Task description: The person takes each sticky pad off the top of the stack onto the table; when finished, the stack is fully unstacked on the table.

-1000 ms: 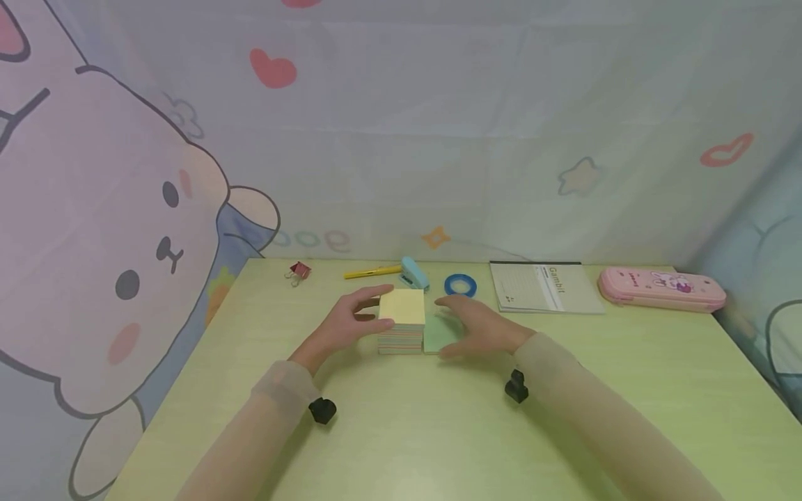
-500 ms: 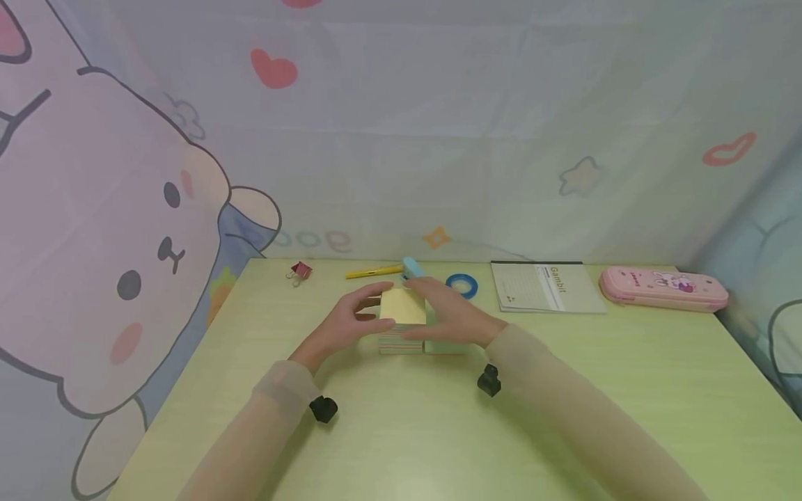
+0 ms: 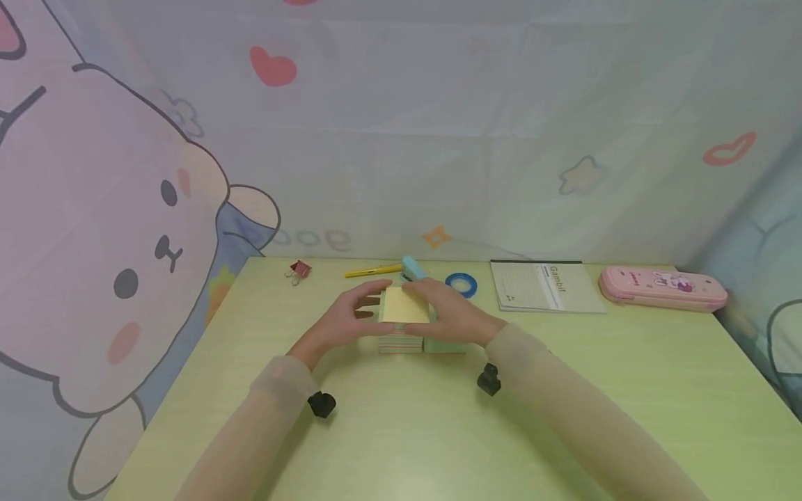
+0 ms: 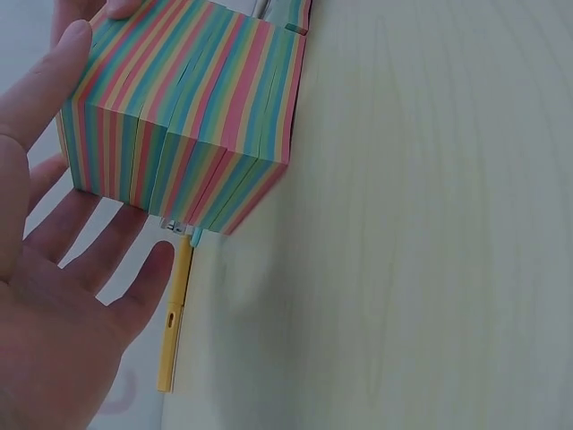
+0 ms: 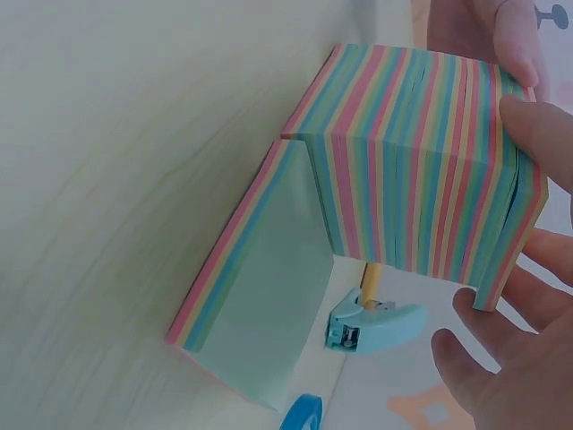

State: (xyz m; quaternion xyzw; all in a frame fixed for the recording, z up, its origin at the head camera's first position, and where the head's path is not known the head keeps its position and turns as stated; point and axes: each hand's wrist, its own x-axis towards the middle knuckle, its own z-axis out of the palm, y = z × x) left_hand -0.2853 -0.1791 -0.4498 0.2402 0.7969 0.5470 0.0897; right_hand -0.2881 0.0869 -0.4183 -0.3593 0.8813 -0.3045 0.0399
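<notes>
In the middle of the table stands a tall stack of square sticky note pads [image 3: 401, 343], its sides striped pink, yellow, green and blue. The top pad [image 3: 407, 306] has a pale yellow face and sits slightly off to the right of those below. My right hand [image 3: 454, 313] pinches this pad, thumb at the front and fingers behind. From the left, my left hand [image 3: 341, 316] holds the upper stack with its thumb in front; its other fingers spread at the side and back. A thinner, green-faced sticky note pad [image 5: 260, 269] lies right of the stack, partly under my right hand.
Behind the stack lie a yellow pen [image 3: 372, 271] and a light blue stapler [image 5: 376, 327]. A blue tape roll [image 3: 473, 287], a notebook [image 3: 539, 289] and a pink pencil case [image 3: 658, 289] line the back right. At the back left is a red binder clip [image 3: 301, 270].
My right hand has moved left from above the green pad to the stack and taken hold of the top pad, which has shifted slightly right. My left hand has stayed at the stack.
</notes>
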